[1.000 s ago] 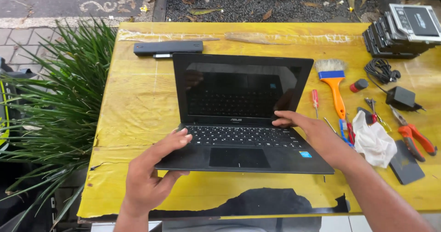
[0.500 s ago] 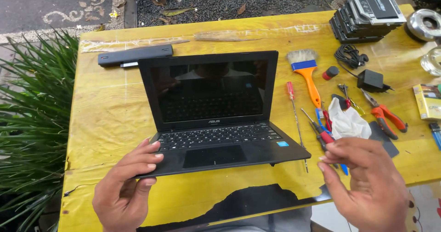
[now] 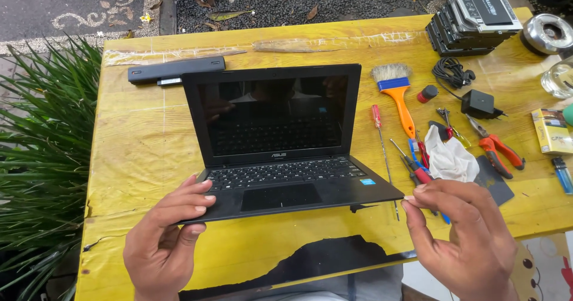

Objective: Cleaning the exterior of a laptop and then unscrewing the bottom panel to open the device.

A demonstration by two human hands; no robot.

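While your left hand (image 3: 164, 241) clamps the open black laptop (image 3: 286, 152) at its front-left corner, your right hand (image 3: 462, 238) hovers unclenched, holding nothing, near the screwdrivers (image 3: 418, 167)

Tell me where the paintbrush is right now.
In the head view, the orange-handled paintbrush lies on the yellow table, right of the open laptop, beside the red screwdriver.

Black laptop (image 3: 280, 140) open on yellow wooden table (image 3: 137, 140), screen dark. Left hand (image 3: 164, 241) grips laptop's front left corner, fingers on palm rest, thumb beneath edge. Right hand (image 3: 462, 235) off laptop, raised just right of its front right corner, fingers curled, above screwdrivers (image 3: 418, 167) and white cloth (image 3: 450, 158). Orange-handled paintbrush (image 3: 397, 95), red pliers (image 3: 495, 149), black power adapter (image 3: 477, 103) further right. Long black battery (image 3: 176, 70) behind laptop. Stacked drive caddies (image 3: 471, 20) at far right corner.
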